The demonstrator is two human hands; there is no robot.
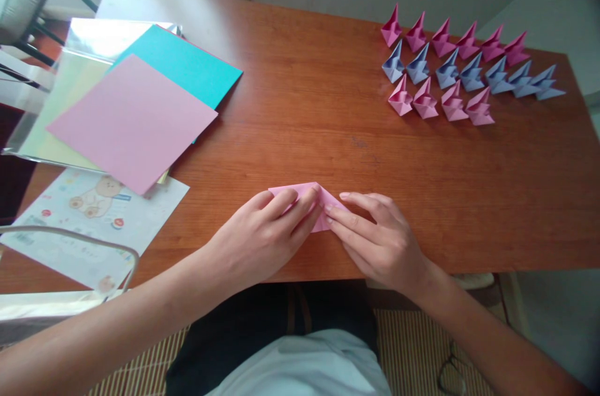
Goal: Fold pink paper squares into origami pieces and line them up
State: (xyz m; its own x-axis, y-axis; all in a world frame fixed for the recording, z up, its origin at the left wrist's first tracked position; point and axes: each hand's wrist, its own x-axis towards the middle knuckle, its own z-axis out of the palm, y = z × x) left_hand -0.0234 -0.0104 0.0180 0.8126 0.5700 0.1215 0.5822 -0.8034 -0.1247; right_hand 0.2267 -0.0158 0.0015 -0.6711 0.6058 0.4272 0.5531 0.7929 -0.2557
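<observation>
A small sheet of pink origami paper (322, 222), partly folded, lies flat near the table's front edge. My left hand (265, 230) reaches over it from the left, its bent fingertips pressed together on the paper's middle and upper edge. From the right, the fingers of my right hand (382, 237) hold down the right corner, with the index finger lifted a little away from the others. Both sets of fingertips nearly meet at the centre fold. My left fingers cover much of the paper's left half.
Folded paper figures stand in rows at the back right: magenta (441, 40), blue (449, 71) and light pink (453, 102). On the left lie a pink sheet (134, 121), a teal sheet (201, 68), a plastic sleeve (42, 124) and a bear-printed sheet (154, 212) under a cable (70, 233).
</observation>
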